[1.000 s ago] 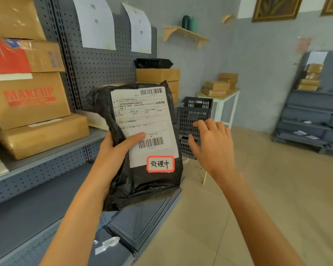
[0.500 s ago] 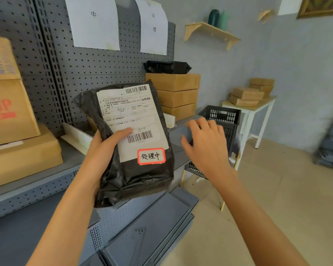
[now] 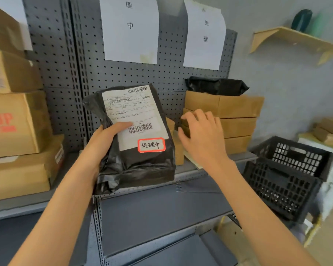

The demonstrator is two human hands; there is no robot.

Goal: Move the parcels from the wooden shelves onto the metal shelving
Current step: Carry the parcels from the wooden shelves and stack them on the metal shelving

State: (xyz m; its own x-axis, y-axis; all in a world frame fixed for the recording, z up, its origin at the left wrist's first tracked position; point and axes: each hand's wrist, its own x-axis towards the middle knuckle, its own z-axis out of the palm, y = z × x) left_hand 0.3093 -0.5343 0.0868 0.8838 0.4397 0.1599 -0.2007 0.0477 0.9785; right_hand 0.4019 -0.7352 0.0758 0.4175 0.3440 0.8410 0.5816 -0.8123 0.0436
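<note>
Parcel (image 3: 135,139) in black plastic upright in my left hand (image 3: 104,143), thumb curled across its white label, held in front of the metal shelving (image 3: 210,167), my right hand (image 3: 202,137) just beside it, fingers spread loose, holding nothing, before stacked cardboard boxes (image 3: 236,120).

My left hand (image 3: 104,139) grips the black parcel (image 3: 135,150) from its side, thumb laid across the label, forearm angled up from below, while my right hand (image 3: 202,137) hovers just beside it, fingers loosely spread, holding nothing.
</note>
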